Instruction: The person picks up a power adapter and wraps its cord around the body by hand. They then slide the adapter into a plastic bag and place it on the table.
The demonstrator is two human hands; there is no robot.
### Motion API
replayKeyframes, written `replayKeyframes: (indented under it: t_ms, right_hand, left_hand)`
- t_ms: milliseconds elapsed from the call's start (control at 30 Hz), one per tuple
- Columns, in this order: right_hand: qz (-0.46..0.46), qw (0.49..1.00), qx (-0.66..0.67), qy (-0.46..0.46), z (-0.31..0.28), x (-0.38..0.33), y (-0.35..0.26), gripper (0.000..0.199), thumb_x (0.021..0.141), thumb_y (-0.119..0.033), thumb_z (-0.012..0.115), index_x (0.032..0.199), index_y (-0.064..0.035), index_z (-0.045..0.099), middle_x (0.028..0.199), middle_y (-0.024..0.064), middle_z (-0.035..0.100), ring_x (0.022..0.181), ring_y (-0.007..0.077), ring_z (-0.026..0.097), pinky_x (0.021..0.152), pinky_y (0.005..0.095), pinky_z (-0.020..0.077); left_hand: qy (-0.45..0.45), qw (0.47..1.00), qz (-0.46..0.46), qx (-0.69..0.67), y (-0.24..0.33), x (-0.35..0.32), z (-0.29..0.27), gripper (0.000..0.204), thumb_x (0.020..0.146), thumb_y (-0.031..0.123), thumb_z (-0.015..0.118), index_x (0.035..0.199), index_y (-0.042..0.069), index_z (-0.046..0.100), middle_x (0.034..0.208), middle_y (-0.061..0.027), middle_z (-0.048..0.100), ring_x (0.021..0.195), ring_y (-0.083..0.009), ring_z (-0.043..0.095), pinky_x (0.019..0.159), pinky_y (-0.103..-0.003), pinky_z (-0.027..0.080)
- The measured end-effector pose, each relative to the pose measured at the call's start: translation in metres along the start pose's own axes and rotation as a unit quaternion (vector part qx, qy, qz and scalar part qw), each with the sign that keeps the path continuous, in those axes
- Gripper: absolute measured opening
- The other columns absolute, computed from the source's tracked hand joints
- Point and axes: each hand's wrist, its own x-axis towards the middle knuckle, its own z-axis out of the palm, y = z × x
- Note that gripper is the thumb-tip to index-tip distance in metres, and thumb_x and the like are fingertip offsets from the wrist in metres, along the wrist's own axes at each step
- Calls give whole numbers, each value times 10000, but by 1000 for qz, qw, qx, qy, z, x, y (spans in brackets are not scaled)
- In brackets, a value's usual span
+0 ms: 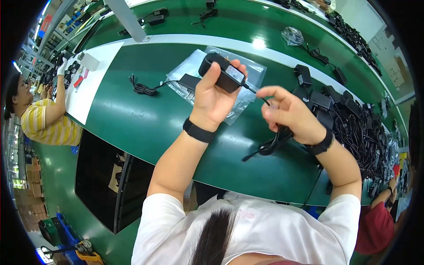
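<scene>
My left hand is wrapped round a black power adapter with a pale label, held up above the green bench. From the adapter's right end runs its black cable, which my right hand pinches close to the adapter. The bundled rest of that cable hangs below my right hand, its plug end pointing left. Under my left hand lie clear plastic bags. A second adapter rests on them, its coiled cable stretching out to the left.
To the right is a heap of black adapters and cables. Beyond a white ledge, another green surface holds a bagged item and several adapters. A co-worker in yellow stripes is at left; a red sleeve shows at lower right.
</scene>
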Motion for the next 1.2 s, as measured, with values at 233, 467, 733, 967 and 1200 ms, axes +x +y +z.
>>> replayKeyframes:
  t_ms: [233, 467, 733, 967, 1200]
  right_hand:
    - [7, 994, -92, -62, -2, -24, 7, 852, 670, 30, 690, 1381, -112, 243, 863, 46, 561, 800, 103, 528, 747, 232, 420]
    - [-127, 968, 160, 144, -10, -29, 39, 588, 776, -24, 620, 1304, -39, 361, 992, 100, 598, 798, 128, 589, 682, 242, 505]
    - [-216, 953, 80, 194, -14, -9, 39, 407, 823, -13, 571, 1210, 37, 455, 1062, 68, 593, 949, 110, 564, 833, 229, 446]
    - [-252, 935, 153, 197, -19, -2, 58, 389, 861, -55, 541, 1230, 11, 438, 1077, 59, 581, 923, 106, 563, 832, 240, 451]
    - [-292, 940, -37, 173, -18, -4, 58, 417, 887, -68, 500, 1282, 9, 392, 1207, 95, 519, 1102, 134, 488, 942, 248, 356]
  left_hand:
    - [9, 999, 48, -16, 17, 6, 5, 349, 791, 297, 661, 965, 17, 549, 942, -126, 612, 889, -255, 590, 866, -407, 469]
    - [67, 995, 57, 46, 26, 12, -1, 329, 827, 255, 618, 1047, 41, 498, 962, -150, 603, 871, -270, 598, 777, -402, 509]
    - [69, 935, -98, 335, -45, -26, 37, 453, 758, 82, 686, 1111, 41, 405, 930, -103, 576, 721, -197, 629, 595, -300, 535]
    - [74, 915, -51, 394, -59, -24, 25, 426, 787, 94, 663, 1123, 56, 404, 940, -89, 563, 749, -185, 603, 628, -323, 538]
    - [95, 907, -28, 410, -58, -18, 20, 455, 764, 103, 690, 1098, 33, 389, 897, -89, 569, 715, -147, 602, 612, -276, 527]
